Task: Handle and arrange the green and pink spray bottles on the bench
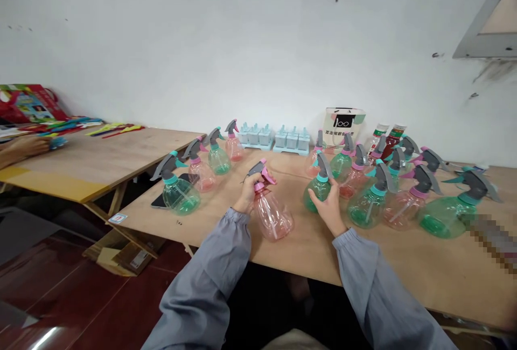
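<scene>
Pink pear-shaped plastic sprayer (276, 218), likely light; safest at the neck, gripped by my left hand (246, 193). Two o'clock: green round plastic sprayer (319, 187), right hand (332, 207) clasping.

The clear pink, pear-shaped plastic spray bottle (278, 222) near the front edge of the table looks smooth and glossy, as does the rounded translucent green plastic spray bottle (313, 197); their grey plastic trigger heads (324, 165) look more matt. The flat, pale-brown tabletop (299, 256) looks like wood with a smooth, dull surface. Along its far edge, the pale-blue blocky moulds (253, 137) look like plastic, and the cream printed bag (343, 128) like smooth paper. The grey-blue gathered sleeves (204, 280) are creased, matt cloth.
</scene>
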A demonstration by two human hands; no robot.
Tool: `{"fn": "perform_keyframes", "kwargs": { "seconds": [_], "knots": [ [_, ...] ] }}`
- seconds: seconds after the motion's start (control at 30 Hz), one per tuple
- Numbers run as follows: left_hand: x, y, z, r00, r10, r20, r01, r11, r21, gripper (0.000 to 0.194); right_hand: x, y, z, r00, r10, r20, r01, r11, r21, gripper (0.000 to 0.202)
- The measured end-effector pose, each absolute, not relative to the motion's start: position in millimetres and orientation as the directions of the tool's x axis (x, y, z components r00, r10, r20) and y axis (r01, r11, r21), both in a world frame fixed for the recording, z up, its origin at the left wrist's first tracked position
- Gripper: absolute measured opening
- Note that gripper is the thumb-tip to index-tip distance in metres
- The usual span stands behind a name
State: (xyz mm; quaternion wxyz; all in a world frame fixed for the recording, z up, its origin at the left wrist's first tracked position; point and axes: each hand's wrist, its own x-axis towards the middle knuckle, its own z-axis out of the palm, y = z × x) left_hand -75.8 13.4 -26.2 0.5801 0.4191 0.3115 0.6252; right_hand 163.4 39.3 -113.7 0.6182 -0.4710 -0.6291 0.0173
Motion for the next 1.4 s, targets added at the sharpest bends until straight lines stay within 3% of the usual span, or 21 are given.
{"fn": "perform_keyframes", "kwargs": {
  "seconds": [0.1, 0.27, 0.43, 0.6, 0.77, 0.87, 1.0, 1.13, 1.27, 1.4],
  "knots": [
    [-77.4, 9.2, -18.3, 0.02, 0.98, 0.196, -0.454, -0.165, 0.876, 0.022, 163.2, 38.7, -113.8, 0.203, 0.615, 0.762, 0.573, 0.556, -0.602, 0.068],
    [-79.1, 4.1, -10.3, 0.053, 0.989, 0.138, -0.46, -0.099, 0.882, 0.012, 163.8, 39.1, -114.8, 0.198, 0.606, 0.77, 0.576, 0.564, -0.592, 0.069],
    [-83.6, 7.1, -8.4, 0.065, 0.993, 0.097, -0.431, -0.06, 0.9, 0.025, 163.3, 38.9, -115.3, 0.192, 0.611, 0.768, 0.564, 0.572, -0.595, 0.068],
    [-85.3, 8.4, -5.1, -0.012, 0.992, 0.124, -0.445, -0.116, 0.888, 0.014, 162.3, 39.0, -116.4, 0.188, 0.611, 0.769, 0.563, 0.574, -0.595, 0.067],
    [-84.6, 0.3, 2.1, 0.009, 0.996, 0.087, -0.346, -0.078, 0.935, 0.022, 162.2, 40.2, -117.4, 0.191, 0.606, 0.772, 0.559, 0.58, -0.593, 0.068],
    [-84.4, -2.5, 4.5, 0.009, 0.991, 0.135, -0.302, -0.126, 0.945, 0.023, 162.3, 39.7, -117.1, 0.185, 0.601, 0.778, 0.557, 0.588, -0.587, 0.069],
    [-84.0, 1.2, 1.3, -0.087, 0.957, 0.278, -0.268, -0.291, 0.918, 0.008, 162.1, 38.5, -116.8, 0.174, 0.602, 0.779, 0.557, 0.593, -0.582, 0.069],
    [-89.7, 10.0, -6.0, -0.166, 0.863, 0.478, -0.022, -0.488, 0.873, 0.011, 161.4, 38.0, -117.3, 0.178, 0.604, 0.777, 0.555, 0.59, -0.586, 0.069],
    [-104.2, 26.2, -12.5, -0.143, 0.8, 0.582, 0.351, -0.509, 0.786, 0.016, 160.9, 38.4, -117.7, 0.177, 0.596, 0.783, 0.556, 0.596, -0.579, 0.069],
    [-118.1, 47.3, -18.0, -0.126, 0.762, 0.635, 0.418, -0.54, 0.731, 0.026, 160.8, 38.9, -117.6, 0.185, 0.594, 0.783, 0.555, 0.594, -0.583, 0.067]
  ]
}}
